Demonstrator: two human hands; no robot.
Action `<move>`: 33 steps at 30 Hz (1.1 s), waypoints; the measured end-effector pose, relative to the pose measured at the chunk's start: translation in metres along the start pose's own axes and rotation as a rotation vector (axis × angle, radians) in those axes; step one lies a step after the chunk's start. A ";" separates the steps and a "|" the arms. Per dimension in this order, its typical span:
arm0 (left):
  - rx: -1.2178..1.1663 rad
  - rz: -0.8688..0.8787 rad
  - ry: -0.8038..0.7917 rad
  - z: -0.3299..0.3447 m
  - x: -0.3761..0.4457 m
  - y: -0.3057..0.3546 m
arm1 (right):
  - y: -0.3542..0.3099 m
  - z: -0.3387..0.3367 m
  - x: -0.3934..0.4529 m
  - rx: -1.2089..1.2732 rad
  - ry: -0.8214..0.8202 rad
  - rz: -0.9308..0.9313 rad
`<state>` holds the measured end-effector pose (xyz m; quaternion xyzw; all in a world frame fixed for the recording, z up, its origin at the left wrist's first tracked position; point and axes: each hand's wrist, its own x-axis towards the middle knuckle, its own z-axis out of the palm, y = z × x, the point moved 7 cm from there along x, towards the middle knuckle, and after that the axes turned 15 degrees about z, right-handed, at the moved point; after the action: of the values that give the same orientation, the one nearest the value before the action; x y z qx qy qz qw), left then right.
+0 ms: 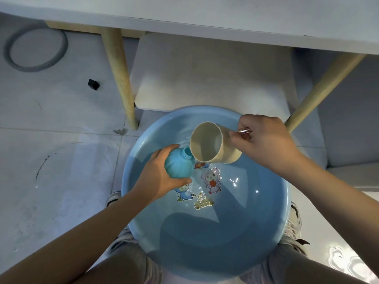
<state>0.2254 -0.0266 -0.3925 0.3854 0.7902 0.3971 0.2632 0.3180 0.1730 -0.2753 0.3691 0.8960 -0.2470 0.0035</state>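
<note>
A large blue basin (272,238) with water in it sits on the floor between my feet, cartoon stickers showing on its bottom. My left hand (160,177) grips a light blue bottle (179,163) tilted on its side, its open neck pointing toward a cup. My right hand (266,144) holds a beige cup (213,145) by its shiny metal handle (244,131). The cup is tipped with its mouth facing me and its rim right beside the bottle's neck, both above the water.
A white table top (205,15) on light wooden legs (121,83) stands just beyond the basin, with a white shelf or stool (211,74) under it. On the tiled floor at left lie a grey ring (35,50) and a small black block (93,84). A puddle (346,263) glints at lower right.
</note>
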 end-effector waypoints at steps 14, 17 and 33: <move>-0.025 -0.008 0.015 0.001 0.003 0.000 | -0.013 -0.010 -0.005 -0.040 0.196 -0.158; -0.025 -0.007 0.013 0.002 0.003 0.000 | -0.016 -0.011 -0.007 -0.048 0.218 -0.184; -0.063 0.027 0.055 0.000 0.002 0.002 | -0.023 -0.023 -0.009 -0.077 0.336 -0.251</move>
<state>0.2249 -0.0241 -0.3905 0.3765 0.7791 0.4356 0.2480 0.3131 0.1629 -0.2435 0.2902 0.9317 -0.1459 -0.1625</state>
